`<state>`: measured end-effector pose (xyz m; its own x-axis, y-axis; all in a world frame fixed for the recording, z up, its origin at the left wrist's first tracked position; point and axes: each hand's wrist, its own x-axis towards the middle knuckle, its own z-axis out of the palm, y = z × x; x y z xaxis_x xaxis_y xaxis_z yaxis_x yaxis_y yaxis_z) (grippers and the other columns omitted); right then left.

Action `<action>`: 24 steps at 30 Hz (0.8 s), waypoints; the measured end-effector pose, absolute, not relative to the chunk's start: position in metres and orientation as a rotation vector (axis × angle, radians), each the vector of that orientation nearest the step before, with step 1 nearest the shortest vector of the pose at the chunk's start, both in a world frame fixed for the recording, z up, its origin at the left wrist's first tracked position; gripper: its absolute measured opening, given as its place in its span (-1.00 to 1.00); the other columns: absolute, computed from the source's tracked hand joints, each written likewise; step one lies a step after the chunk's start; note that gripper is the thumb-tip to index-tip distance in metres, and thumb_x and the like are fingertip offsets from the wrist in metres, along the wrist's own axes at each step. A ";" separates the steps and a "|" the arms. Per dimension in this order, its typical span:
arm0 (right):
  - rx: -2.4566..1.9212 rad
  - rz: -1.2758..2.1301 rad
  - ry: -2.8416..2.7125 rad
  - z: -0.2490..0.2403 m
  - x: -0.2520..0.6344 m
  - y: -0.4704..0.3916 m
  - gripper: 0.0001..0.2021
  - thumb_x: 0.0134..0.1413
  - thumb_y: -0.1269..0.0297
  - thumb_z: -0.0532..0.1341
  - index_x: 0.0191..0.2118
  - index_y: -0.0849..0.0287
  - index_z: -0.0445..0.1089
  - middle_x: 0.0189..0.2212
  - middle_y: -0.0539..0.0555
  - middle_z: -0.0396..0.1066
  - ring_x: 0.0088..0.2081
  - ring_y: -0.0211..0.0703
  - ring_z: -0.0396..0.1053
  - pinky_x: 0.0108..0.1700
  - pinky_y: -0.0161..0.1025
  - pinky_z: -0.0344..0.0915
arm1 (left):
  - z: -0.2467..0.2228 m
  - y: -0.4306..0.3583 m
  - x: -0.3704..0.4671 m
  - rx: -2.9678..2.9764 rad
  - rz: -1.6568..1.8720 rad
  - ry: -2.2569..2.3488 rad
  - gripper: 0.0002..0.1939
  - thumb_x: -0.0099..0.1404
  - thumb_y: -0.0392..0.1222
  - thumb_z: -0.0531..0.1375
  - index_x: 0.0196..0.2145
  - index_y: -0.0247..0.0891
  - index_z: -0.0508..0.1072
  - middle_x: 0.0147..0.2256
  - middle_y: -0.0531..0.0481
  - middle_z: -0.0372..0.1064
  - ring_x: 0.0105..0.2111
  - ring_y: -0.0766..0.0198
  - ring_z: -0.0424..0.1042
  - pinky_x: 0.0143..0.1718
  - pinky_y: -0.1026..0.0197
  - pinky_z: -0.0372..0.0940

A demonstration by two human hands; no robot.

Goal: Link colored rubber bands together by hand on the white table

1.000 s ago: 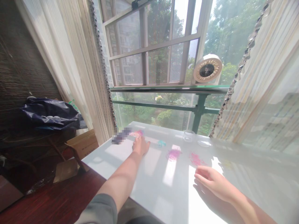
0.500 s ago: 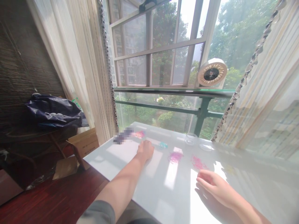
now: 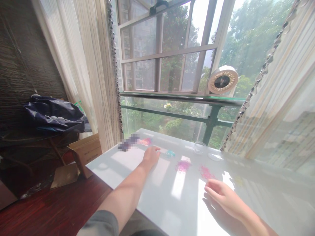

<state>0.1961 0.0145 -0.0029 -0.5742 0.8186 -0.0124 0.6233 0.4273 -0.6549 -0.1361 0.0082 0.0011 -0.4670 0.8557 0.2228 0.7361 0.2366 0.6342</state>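
Note:
My left hand [image 3: 151, 155] is over the white table [image 3: 157, 193], between a red-orange pile [image 3: 146, 141] and a small teal pile [image 3: 170, 153]. Its fingers are bent together, and whatever they hold, if anything, is too small to name. My right hand [image 3: 219, 191] rests with curled fingers just in front of a pink pile [image 3: 206, 172]; the inside of its grip is hidden. A purple-pink heap of thin loops [image 3: 183, 166] lies between the hands. Faint yellow pieces [image 3: 238, 180] are on the right.
A clear round container [image 3: 199, 148] and a clear lid [image 3: 215, 157] stand near the table's back edge. A white fan [image 3: 223, 79] is at the window rail. Left of the table are a cardboard box [image 3: 86, 152] and a dark bag [image 3: 55, 113].
The fingers of my left hand have shifted slightly, with the fingertips now showing toward the teal pile. My right hand keeps its curled pose. The whole view has moved a little.

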 end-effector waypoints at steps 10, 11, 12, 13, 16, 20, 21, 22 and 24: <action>-1.283 0.923 -2.315 -0.013 0.194 0.017 -0.64 0.10 -0.04 0.00 -0.53 0.13 0.14 -0.59 -0.05 0.20 -0.52 -0.22 0.22 -0.43 -0.28 0.17 | 0.003 0.006 -0.126 1.628 1.183 2.233 -0.87 0.16 -0.22 0.14 -0.34 -0.20 0.48 -0.29 -0.01 0.50 -0.23 0.21 0.45 -0.21 0.23 0.28; -1.283 0.920 -2.315 -0.012 0.193 0.016 -0.64 0.10 -0.04 0.00 -0.53 0.13 0.14 -0.59 -0.05 0.20 -0.52 -0.22 0.22 -0.43 -0.28 0.17 | 0.003 0.006 -0.125 1.637 1.194 2.224 -0.89 0.16 -0.24 0.14 -0.35 -0.20 0.47 -0.29 0.00 0.50 -0.23 0.22 0.45 -0.21 0.24 0.28; -1.283 0.911 -2.317 -0.012 0.193 0.016 -0.64 0.09 -0.04 0.00 -0.53 0.13 0.14 -0.59 -0.05 0.20 -0.52 -0.22 0.22 -0.43 -0.28 0.17 | 0.004 0.005 -0.125 1.645 1.202 2.216 -0.90 0.16 -0.24 0.14 -0.36 -0.20 0.45 -0.29 0.01 0.50 -0.22 0.23 0.45 -0.21 0.24 0.27; -1.286 0.900 -2.318 -0.012 0.193 0.016 -0.65 0.09 -0.04 0.00 -0.53 0.12 0.14 -0.59 -0.04 0.21 -0.52 -0.22 0.21 -0.43 -0.28 0.17 | 0.005 0.005 -0.124 1.655 1.211 2.207 -0.91 0.16 -0.24 0.14 -0.36 -0.20 0.45 -0.29 0.01 0.50 -0.22 0.23 0.45 -0.20 0.25 0.27; -1.294 0.866 -2.305 -0.013 0.192 0.015 -0.65 0.07 -0.04 0.00 -0.53 0.12 0.16 -0.60 -0.04 0.22 -0.53 -0.22 0.20 -0.44 -0.28 0.17 | 0.007 0.004 -0.120 1.697 1.263 2.162 -0.93 0.17 -0.24 0.14 -0.37 -0.20 0.42 -0.30 0.02 0.49 -0.23 0.24 0.44 -0.20 0.24 0.28; -1.284 0.886 -2.276 -0.014 0.192 0.014 -0.63 0.07 -0.06 -0.02 -0.54 0.12 0.14 -0.61 -0.05 0.21 -0.54 -0.23 0.19 -0.44 -0.28 0.17 | 0.005 0.005 -0.112 1.758 1.315 2.108 -0.94 0.15 -0.24 0.16 -0.36 -0.21 0.40 -0.30 0.01 0.48 -0.24 0.23 0.43 -0.21 0.22 0.28; -1.282 0.882 -2.276 -0.015 0.192 0.014 -0.63 0.07 -0.06 -0.02 -0.53 0.13 0.14 -0.61 -0.05 0.20 -0.55 -0.23 0.18 -0.44 -0.28 0.16 | 0.004 0.005 -0.110 1.772 1.315 2.098 -0.93 0.15 -0.23 0.16 -0.35 -0.21 0.40 -0.30 0.00 0.47 -0.24 0.23 0.43 -0.21 0.22 0.28; -1.281 0.873 -2.279 -0.015 0.192 0.015 -0.63 0.07 -0.06 -0.02 -0.53 0.13 0.15 -0.61 -0.06 0.20 -0.55 -0.23 0.17 -0.44 -0.28 0.15 | 0.003 0.005 -0.108 1.789 1.313 2.086 -0.93 0.15 -0.23 0.16 -0.35 -0.21 0.40 -0.31 0.00 0.47 -0.25 0.22 0.43 -0.21 0.21 0.28; -1.279 0.849 -2.292 -0.016 0.193 0.016 -0.63 0.07 -0.06 -0.02 -0.53 0.12 0.15 -0.60 -0.06 0.18 -0.54 -0.23 0.15 -0.44 -0.28 0.14 | 0.002 0.005 -0.104 1.819 1.316 2.064 -0.92 0.15 -0.22 0.16 -0.34 -0.21 0.39 -0.32 0.00 0.47 -0.25 0.22 0.43 -0.22 0.20 0.28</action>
